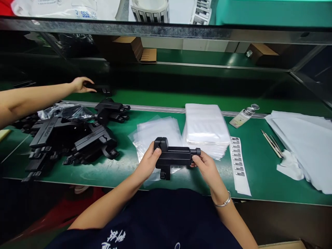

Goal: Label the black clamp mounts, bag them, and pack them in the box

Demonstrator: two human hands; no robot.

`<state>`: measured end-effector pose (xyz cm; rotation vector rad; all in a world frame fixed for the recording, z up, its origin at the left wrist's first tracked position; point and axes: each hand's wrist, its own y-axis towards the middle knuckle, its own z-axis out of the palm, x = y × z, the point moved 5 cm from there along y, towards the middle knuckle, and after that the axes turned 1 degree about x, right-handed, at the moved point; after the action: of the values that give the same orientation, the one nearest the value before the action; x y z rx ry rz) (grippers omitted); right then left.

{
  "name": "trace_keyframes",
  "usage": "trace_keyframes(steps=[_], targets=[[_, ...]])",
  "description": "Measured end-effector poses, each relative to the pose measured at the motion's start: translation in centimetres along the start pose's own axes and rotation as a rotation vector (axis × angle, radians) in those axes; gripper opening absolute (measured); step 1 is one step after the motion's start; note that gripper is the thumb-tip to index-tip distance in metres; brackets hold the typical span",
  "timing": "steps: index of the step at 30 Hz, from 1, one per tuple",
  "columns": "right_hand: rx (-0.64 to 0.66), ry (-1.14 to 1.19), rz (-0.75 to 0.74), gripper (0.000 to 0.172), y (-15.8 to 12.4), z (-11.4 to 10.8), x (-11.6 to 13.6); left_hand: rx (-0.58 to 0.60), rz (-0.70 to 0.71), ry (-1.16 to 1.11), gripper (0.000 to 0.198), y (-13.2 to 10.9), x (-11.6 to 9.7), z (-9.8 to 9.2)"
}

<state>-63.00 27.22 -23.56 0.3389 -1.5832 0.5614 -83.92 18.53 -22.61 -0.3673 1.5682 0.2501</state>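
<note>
Between my two hands, above the bench, is a black plastic clamp-like device (176,156) with a jaw at one end and a knob at the other. My left hand (149,162) grips its jaw end. The fingers of my right hand (206,167) are closed on the knob end. Beneath it lie loose clear plastic bags (159,128), partly hidden by the device and my left hand. A thick stack of clear bags (203,122) stands just beyond my right hand. To the left is a heap of similar black devices (94,140).
A co-worker's hand (84,84) holds a black part at the back left. Farther right are a strip of labels (238,162), a small bottle (241,119), tweezers (272,143), crumpled tissue (290,164) and white sheets (306,145). A metal shelf edge (166,30) crosses above the bench.
</note>
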Motion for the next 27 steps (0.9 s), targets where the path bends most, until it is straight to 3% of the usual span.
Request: trace_keyframes(steps=[3, 7, 12, 15, 20, 24, 27], targets=[[-0.01, 0.1, -0.002, 0.036, 0.1, 0.1, -0.2, 0.008, -0.029, -0.011, 0.057, 0.4, 0.1, 0.4], [-0.024, 0.068, -0.093, 0.033, 0.2, -0.3, 0.0, -0.005, -0.019, 0.006, 0.057, 0.3, -0.5, 0.7], [-0.182, -0.04, -0.163, 0.026, 0.5, -1.4, -0.2, -0.004, 0.111, 0.119, 0.066, -0.7, -2.2, 0.9], [-0.153, -0.048, -0.195, 0.025, 0.7, -0.9, 0.2, -0.009, 0.147, 0.145, 0.067, -0.7, -2.8, 0.9], [-0.168, 0.042, -0.215, 0.031, 0.9, -0.2, 0.3, -0.05, 0.132, 0.139, 0.063, -0.7, -2.3, 0.7], [-0.241, -0.106, -0.18, 0.041, 1.0, -0.2, -0.3, -0.012, 0.2, 0.169, 0.072, -1.1, -2.1, 0.9], [-0.207, -0.138, -0.223, 0.04, 1.0, 0.1, -0.4, -0.036, 0.156, 0.135, 0.064, -0.8, -1.8, 0.5]])
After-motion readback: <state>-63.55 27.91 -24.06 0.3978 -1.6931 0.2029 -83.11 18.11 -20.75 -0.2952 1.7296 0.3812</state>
